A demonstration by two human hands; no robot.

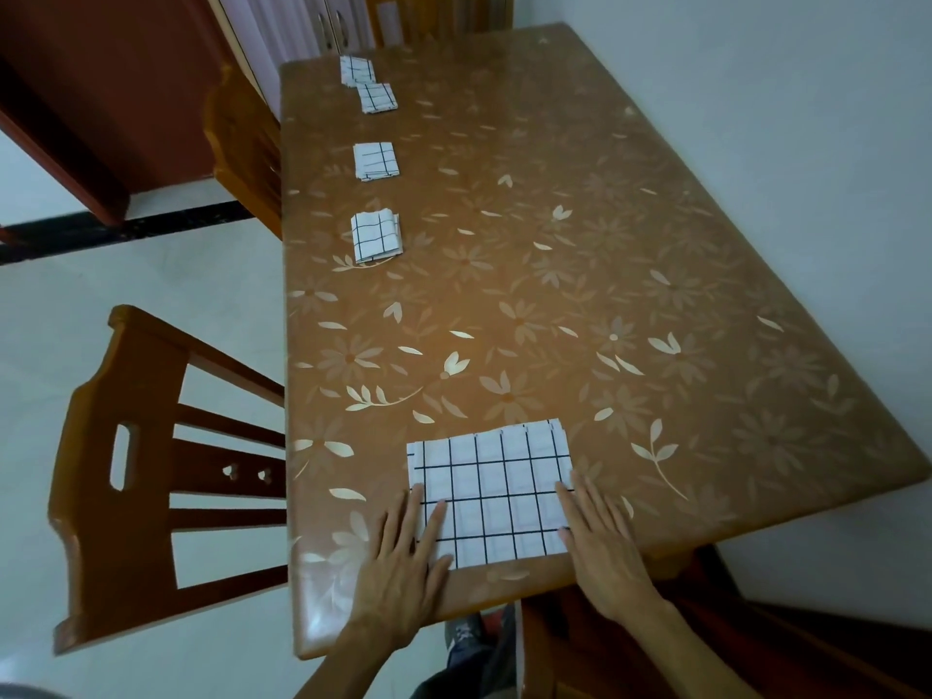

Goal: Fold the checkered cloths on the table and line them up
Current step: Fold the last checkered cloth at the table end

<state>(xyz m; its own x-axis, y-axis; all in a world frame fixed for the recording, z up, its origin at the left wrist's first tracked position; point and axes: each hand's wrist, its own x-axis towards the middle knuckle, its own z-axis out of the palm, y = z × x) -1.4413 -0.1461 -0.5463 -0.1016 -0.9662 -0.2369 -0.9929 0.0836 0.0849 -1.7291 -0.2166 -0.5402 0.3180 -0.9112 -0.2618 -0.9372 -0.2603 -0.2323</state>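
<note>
A white cloth with a black check (491,489) lies folded flat near the front edge of the brown flowered table (630,295). My left hand (403,562) presses flat on its left edge, fingers straight. At the cloth's right edge my right hand (602,537) lies flat, fingers straight too. Several smaller folded checkered cloths sit in a row along the table's left side: one (376,237) nearest, one (374,161) behind it, then two (377,97) (357,69) overlapping at the far end.
A wooden chair (151,471) stands at the table's left front and another (242,143) farther back. A third chair back (433,15) is at the far end. A white wall runs along the right.
</note>
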